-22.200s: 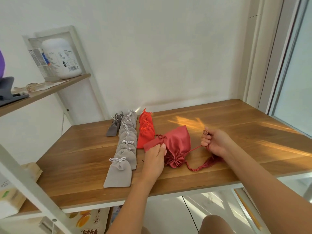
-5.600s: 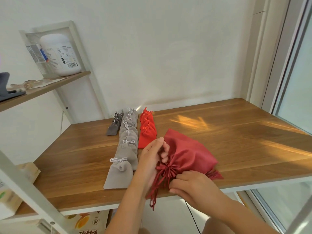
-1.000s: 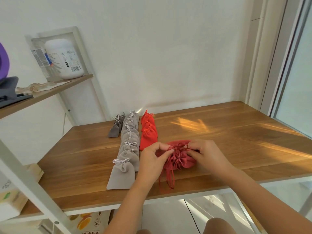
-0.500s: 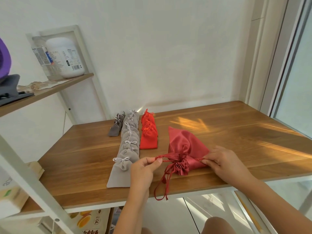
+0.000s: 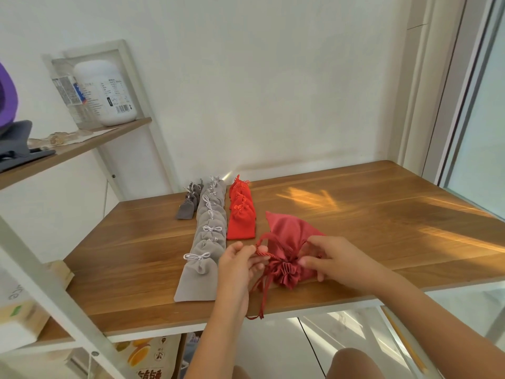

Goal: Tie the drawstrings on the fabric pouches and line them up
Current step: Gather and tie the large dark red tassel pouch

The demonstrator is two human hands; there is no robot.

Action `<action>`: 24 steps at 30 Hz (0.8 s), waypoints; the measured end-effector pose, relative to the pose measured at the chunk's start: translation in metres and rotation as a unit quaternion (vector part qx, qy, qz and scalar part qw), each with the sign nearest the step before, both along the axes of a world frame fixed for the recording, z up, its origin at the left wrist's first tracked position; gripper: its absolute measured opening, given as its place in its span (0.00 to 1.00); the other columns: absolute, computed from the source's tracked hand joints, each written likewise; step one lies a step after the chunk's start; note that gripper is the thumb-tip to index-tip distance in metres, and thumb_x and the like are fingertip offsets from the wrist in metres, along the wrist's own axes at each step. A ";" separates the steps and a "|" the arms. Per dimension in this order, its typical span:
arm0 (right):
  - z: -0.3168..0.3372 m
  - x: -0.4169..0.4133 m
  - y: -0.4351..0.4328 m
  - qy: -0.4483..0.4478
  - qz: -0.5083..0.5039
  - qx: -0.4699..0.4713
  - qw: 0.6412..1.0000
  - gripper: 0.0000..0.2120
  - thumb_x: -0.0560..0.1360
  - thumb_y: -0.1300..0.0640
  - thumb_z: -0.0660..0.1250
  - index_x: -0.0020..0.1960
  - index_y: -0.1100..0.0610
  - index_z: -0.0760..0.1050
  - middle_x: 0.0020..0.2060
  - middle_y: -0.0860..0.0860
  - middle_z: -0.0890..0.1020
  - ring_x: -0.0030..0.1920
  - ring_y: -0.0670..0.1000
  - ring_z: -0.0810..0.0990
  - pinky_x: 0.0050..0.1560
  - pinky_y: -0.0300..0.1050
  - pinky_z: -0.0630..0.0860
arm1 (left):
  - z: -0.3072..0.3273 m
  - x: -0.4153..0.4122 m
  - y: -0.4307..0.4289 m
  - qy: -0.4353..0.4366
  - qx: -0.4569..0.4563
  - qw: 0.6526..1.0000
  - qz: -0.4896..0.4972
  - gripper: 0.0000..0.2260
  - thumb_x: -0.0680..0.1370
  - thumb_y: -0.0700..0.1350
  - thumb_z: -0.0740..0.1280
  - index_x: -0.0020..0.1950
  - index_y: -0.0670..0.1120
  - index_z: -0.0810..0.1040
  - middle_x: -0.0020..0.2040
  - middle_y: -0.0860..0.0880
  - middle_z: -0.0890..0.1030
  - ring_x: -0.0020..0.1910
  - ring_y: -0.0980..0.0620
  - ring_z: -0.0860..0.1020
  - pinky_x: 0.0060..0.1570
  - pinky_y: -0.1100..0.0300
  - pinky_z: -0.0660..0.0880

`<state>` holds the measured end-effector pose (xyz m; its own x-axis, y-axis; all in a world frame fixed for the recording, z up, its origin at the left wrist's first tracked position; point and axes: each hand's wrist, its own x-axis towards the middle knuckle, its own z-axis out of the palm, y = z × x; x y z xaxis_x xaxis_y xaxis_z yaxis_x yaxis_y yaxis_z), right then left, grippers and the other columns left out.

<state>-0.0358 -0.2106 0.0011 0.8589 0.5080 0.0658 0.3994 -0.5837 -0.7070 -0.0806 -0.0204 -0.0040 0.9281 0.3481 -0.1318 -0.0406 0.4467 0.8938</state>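
A large dark red pouch lies on the wooden table with its gathered mouth towards me. My left hand pinches a loop of its red drawstring on the left side of the neck. My right hand pinches the cord on the right side, fingers curled at the gathered neck. Loose cord ends trail over the table's front edge. To the left lie a row of tied bright red pouches, a row of light grey pouches with white bows, and a few dark grey pouches.
A white-framed shelf on the left holds a white bottle and grey and purple items. Boxes and a printed bag sit below the table. A window frame rises at the right. Sunlight falls across the right part of the table.
Both hands have come closer to the pouch's neck since half a second ago, when they pulled the cord outward. The left hand now holds a loop of the cord.
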 end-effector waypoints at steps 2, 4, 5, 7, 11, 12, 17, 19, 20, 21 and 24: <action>-0.003 -0.001 0.003 0.002 0.002 -0.015 1.000 0.12 0.71 0.50 0.74 0.50 0.52 0.75 0.39 0.47 0.82 0.32 0.45 0.80 0.41 0.43 0.78 | -0.001 -0.001 0.005 -0.022 0.008 1.000 0.017 0.08 0.78 0.32 0.61 0.45 0.43 0.70 0.35 0.47 0.83 0.36 0.52 0.80 0.33 0.65 0.76; -0.007 0.002 0.007 -0.024 -0.011 -0.046 0.999 0.15 0.68 0.54 0.76 0.49 0.52 0.72 0.39 0.45 0.79 0.34 0.42 0.77 0.37 0.36 0.73 | -0.003 -0.003 0.010 -0.021 0.062 0.997 0.041 0.10 0.77 0.32 0.65 0.42 0.45 0.69 0.41 0.47 0.82 0.41 0.51 0.79 0.41 0.62 0.75; -0.009 0.004 0.009 -0.039 -0.014 -0.062 0.997 0.14 0.68 0.56 0.76 0.47 0.52 0.72 0.39 0.44 0.78 0.36 0.41 0.76 0.37 0.34 0.70 | -0.004 -0.003 0.014 -0.012 0.141 0.988 0.062 0.10 0.76 0.32 0.67 0.41 0.46 0.70 0.43 0.48 0.82 0.43 0.52 0.79 0.44 0.62 0.75; -0.007 0.004 0.011 -0.071 -0.005 -0.093 0.993 0.10 0.70 0.58 0.74 0.44 0.50 0.73 0.38 0.42 0.78 0.40 0.42 0.76 0.38 0.32 0.69 | -0.003 -0.006 0.020 0.018 0.367 0.925 0.094 0.08 0.75 0.36 0.70 0.44 0.47 0.73 0.46 0.52 0.79 0.46 0.54 0.78 0.48 0.62 0.74; 0.009 0.004 0.010 -0.029 0.020 -0.105 0.994 0.14 0.78 0.60 0.60 0.55 0.48 0.82 0.45 0.40 0.81 0.38 0.36 0.78 0.44 0.32 0.74 | 0.008 -0.019 0.024 0.016 0.623 0.773 0.118 0.10 0.74 0.43 0.71 0.51 0.51 0.72 0.51 0.54 0.72 0.46 0.56 0.72 0.49 0.61 0.70; 0.013 0.006 0.010 -0.016 0.010 -0.086 0.996 0.15 0.78 0.61 0.59 0.53 0.47 0.83 0.45 0.40 0.82 0.42 0.38 0.79 0.50 0.35 0.75 | 0.012 -0.020 0.025 -0.012 0.649 0.751 0.125 0.10 0.74 0.43 0.72 0.51 0.51 0.73 0.51 0.54 0.70 0.47 0.57 0.71 0.49 0.63 0.68; 0.023 0.018 0.013 0.065 -0.008 0.055 0.996 0.13 0.79 0.53 0.64 0.42 0.54 0.84 0.37 0.43 0.85 0.31 0.44 0.79 0.37 0.36 0.75 | 0.016 -0.007 0.026 -0.049 0.697 0.706 -0.114 0.13 0.73 0.42 0.71 0.53 0.56 0.76 0.52 0.58 0.74 0.49 0.60 0.74 0.54 0.62 0.71; 0.026 0.019 0.014 0.090 0.009 0.040 0.995 0.16 0.80 0.51 0.62 0.40 0.56 0.83 0.31 0.43 0.84 0.26 0.44 0.74 0.34 0.34 0.71 | 0.011 -0.005 0.021 -0.017 0.665 0.722 -0.189 0.09 0.75 0.44 0.69 0.55 0.53 0.77 0.47 0.59 0.77 0.44 0.61 0.75 0.51 0.63 0.74; 0.027 0.019 0.013 0.120 0.031 0.039 0.991 0.16 0.81 0.55 0.61 0.40 0.57 0.83 0.30 0.43 0.83 0.28 0.44 0.75 0.35 0.34 0.71 | 0.008 -0.004 0.019 -0.013 0.652 0.730 -0.203 0.08 0.77 0.44 0.67 0.55 0.52 0.77 0.45 0.60 0.77 0.41 0.64 0.75 0.49 0.67 0.74; 0.027 0.019 0.012 0.166 0.062 0.050 0.983 0.16 0.80 0.60 0.59 0.40 0.58 0.83 0.32 0.45 0.84 0.32 0.45 0.77 0.37 0.35 0.71 | 0.004 -0.004 0.017 -0.014 0.645 0.735 -0.209 0.07 0.77 0.44 0.66 0.54 0.51 0.77 0.44 0.60 0.77 0.40 0.65 0.75 0.47 0.70 0.72; 0.028 0.022 0.001 0.216 0.125 0.064 0.966 0.19 0.74 0.72 0.55 0.44 0.62 0.84 0.46 0.51 0.86 0.46 0.48 0.81 0.45 0.40 0.72 | -0.006 -0.005 0.016 -0.026 0.634 0.743 -0.212 0.04 0.78 0.46 0.66 0.51 0.51 0.78 0.44 0.59 0.79 0.43 0.64 0.76 0.49 0.67 0.74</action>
